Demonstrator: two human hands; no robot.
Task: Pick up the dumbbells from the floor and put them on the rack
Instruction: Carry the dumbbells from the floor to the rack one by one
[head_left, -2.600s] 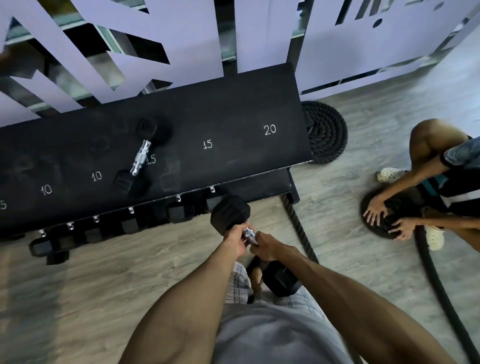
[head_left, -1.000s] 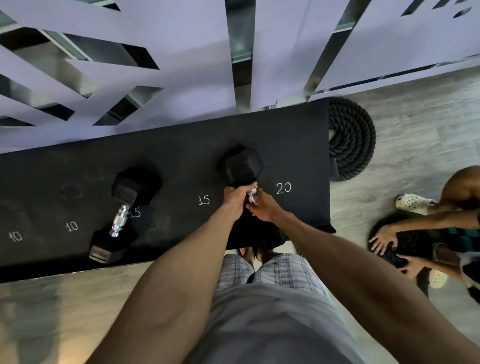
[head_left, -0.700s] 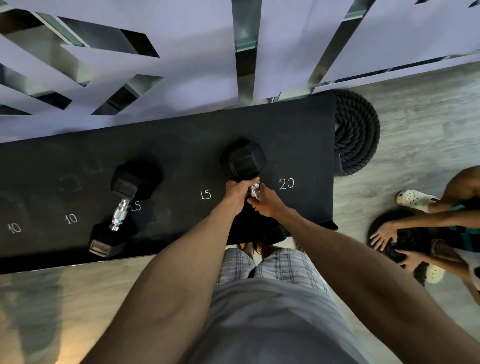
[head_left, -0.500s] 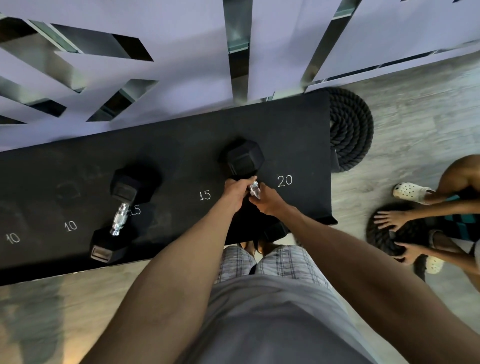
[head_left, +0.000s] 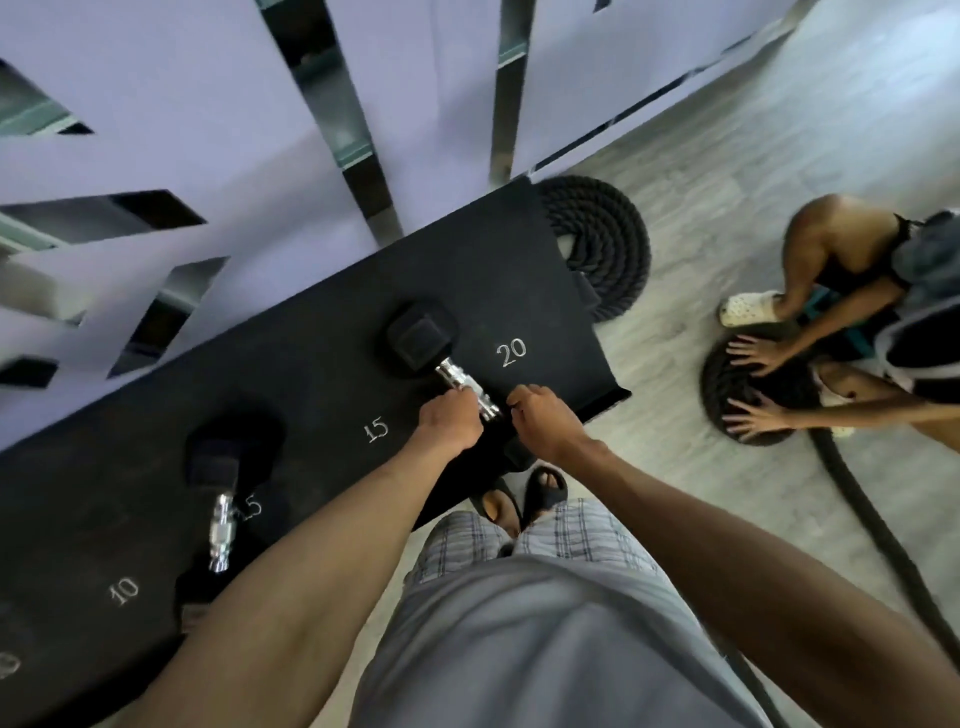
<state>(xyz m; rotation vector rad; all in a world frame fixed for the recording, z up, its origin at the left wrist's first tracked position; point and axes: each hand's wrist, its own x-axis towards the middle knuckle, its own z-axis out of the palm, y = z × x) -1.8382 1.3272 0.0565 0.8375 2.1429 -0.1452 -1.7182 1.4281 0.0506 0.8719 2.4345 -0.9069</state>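
- Dumbbell (head_left: 447, 364): lies on the black top of the rack (head_left: 322, 332), between the chalked marks "15" and "20"; its far hex head sits flat on the surface, its chrome handle runs toward the person, and its near head is hidden behind the hands.
- Left hand (head_left: 449, 421): curled loosely just beside the near end of the handle, which shows bare above the knuckles; half a second ago this hand was wrapped round the handle.
- Right hand (head_left: 540, 423): also curled, set apart from the handle with a gap between the two hands; earlier it gripped the bar against the left hand. Whether either hand now touches the metal cannot be told.
- Second dumbbell (head_left: 221, 512): rests on the rack over another "15" mark, to the left, where it lay before.
- Coiled rope (head_left: 608, 244): on the floor at the rack's right end.
- Another person (head_left: 831, 322): crouched at right, both palms flat on a second rope coil (head_left: 722, 374), as before.
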